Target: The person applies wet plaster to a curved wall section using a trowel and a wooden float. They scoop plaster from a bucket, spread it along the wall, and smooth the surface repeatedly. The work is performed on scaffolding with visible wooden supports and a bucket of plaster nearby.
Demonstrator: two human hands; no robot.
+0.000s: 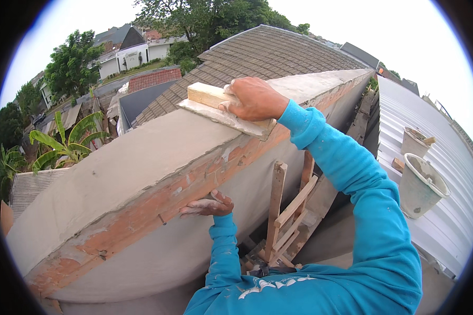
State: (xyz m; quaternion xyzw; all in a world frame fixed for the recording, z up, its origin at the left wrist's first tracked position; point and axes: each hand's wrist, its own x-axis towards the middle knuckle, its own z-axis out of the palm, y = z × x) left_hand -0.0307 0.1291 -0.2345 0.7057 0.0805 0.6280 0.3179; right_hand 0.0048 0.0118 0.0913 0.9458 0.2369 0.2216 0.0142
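Observation:
My right hand [252,100] is closed round the wooden handle of a plasterer's float [215,112]. The flat board of the float lies on the smooth grey plaster [142,152] along the wall's top, close to its near edge. Lower down, my left hand [209,205] is empty, fingers stretched out, palm up, against the wall's side just under the bare brick band [157,191]. A small nail [162,219] sticks out of the wall to the left of that hand.
A wooden ladder [289,215] stands below, between the wall and my right arm. On the corrugated metal roof [446,157] at right are two mortar-stained buckets [421,186]. A tiled roof [278,52] lies beyond the wall, with banana plants [68,142] at left.

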